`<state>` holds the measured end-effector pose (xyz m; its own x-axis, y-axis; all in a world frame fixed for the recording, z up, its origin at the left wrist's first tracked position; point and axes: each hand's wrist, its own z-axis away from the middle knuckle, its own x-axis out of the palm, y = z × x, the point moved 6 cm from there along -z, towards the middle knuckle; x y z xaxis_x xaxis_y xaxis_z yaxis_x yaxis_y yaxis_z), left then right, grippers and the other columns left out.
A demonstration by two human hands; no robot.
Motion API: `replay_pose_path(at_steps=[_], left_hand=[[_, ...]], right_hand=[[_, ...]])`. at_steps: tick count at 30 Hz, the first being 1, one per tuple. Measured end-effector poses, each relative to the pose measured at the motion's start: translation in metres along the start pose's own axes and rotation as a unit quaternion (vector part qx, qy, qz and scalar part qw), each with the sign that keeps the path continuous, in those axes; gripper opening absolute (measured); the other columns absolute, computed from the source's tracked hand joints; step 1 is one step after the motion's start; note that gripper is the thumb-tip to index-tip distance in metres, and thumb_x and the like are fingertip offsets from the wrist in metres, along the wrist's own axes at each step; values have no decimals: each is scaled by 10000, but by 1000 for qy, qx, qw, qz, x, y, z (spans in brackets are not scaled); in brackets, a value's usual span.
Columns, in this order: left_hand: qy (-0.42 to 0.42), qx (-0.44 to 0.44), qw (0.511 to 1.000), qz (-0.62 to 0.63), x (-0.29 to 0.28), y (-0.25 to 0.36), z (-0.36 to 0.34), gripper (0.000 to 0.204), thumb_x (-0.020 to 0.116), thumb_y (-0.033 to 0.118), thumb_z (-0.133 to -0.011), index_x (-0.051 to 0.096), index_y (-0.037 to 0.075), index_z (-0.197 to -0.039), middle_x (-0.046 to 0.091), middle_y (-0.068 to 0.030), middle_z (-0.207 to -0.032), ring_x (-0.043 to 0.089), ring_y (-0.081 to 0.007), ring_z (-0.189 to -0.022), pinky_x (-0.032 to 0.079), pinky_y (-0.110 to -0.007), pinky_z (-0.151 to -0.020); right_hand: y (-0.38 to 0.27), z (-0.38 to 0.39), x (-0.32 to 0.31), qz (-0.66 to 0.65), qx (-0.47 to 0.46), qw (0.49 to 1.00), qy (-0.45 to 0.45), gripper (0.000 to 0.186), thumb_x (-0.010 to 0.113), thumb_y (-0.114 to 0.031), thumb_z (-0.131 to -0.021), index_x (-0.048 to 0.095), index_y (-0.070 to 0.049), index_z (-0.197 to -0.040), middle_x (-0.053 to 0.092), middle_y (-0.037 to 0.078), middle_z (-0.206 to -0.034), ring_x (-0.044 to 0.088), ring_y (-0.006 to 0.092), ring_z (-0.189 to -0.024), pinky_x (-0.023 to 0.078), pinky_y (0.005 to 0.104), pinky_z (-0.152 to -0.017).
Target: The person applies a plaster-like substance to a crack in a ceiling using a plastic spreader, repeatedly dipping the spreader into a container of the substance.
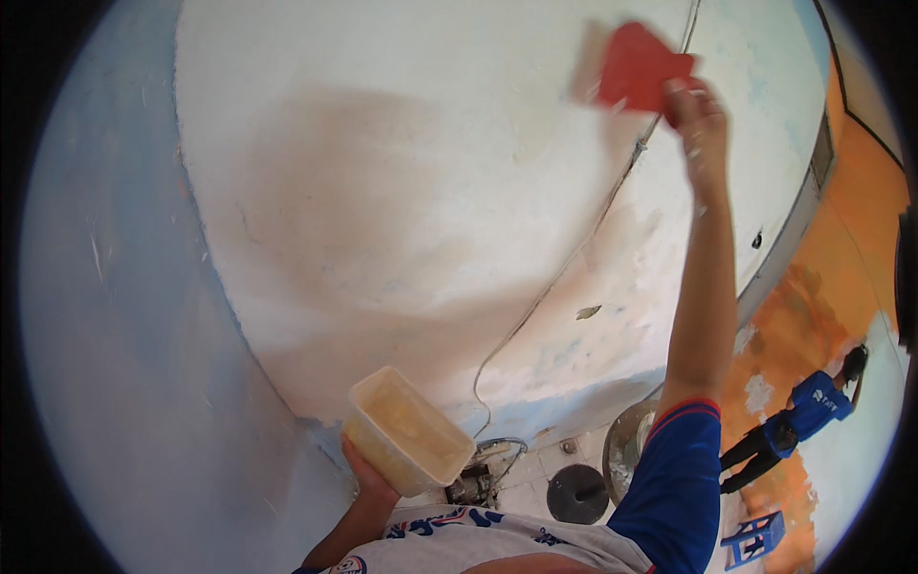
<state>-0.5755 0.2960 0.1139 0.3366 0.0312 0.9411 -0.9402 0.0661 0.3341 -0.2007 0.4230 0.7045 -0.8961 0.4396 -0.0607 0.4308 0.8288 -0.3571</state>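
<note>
Scraper (pixel 639 69), red and flat, sits high on the white wall (pixel 402 191), pinched in our raised right hand (pixel 696 120). Our left hand (pixel 368 483) grips a pale plastic tub (pixel 406 430) below, near the wall's foot.

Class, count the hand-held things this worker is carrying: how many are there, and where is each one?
2. A red scraper in the right hand, raised against the wall; a tub in the left hand, low by the chest.

Tiled floor (pixel 535 497): black round lid (pixel 577 493), blue stool (pixel 755 539), bucket (pixel 626 442).
</note>
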Motion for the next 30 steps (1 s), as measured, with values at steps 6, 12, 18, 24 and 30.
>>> replay_pose_path(at_steps=[6,12,18,24,30], left_hand=[[16,-29,999,-20,-9,13,16,860,328,821,-957,443,188,-1527,523,-75,-1504,519,-297,-1364,450,-483,-1125],[38,-11,999,-16,-28,14,19,873,326,831,-950,448,187,-1525,521,-75,-1507,516,-298,-1365,440,-478,-1135],[30,-15,999,-8,-10,8,16,860,318,824,-955,455,191,-1521,525,-68,-1504,522,-295,-1357,437,-469,-1137],[44,17,999,-8,-5,-4,10,823,297,792,-981,447,194,-1526,518,-67,-1508,513,-298,-1362,429,-468,-1143],[-7,58,998,-10,17,-7,-8,826,290,788,-985,424,196,-1544,502,-64,-1522,489,-302,-1385,421,-473,-1148]], right_hand=[[37,18,32,146,50,986,-64,296,701,-180,-993,646,34,-1188,743,83,-964,667,130,-823,533,282,-740],[6,14,-16,-36,10,998,56,302,704,-188,-995,628,36,-1182,738,74,-929,676,126,-817,527,255,-702],[20,54,95,13,93,969,-228,278,727,-208,-978,649,-2,-1150,747,89,-894,655,125,-771,530,308,-712],[24,-54,-74,43,-37,987,148,207,664,-144,-1013,648,27,-1130,751,93,-965,704,133,-812,567,276,-706],[14,12,43,19,55,981,-187,209,711,-202,-998,655,-24,-1093,703,10,-889,588,55,-717,497,235,-648]])
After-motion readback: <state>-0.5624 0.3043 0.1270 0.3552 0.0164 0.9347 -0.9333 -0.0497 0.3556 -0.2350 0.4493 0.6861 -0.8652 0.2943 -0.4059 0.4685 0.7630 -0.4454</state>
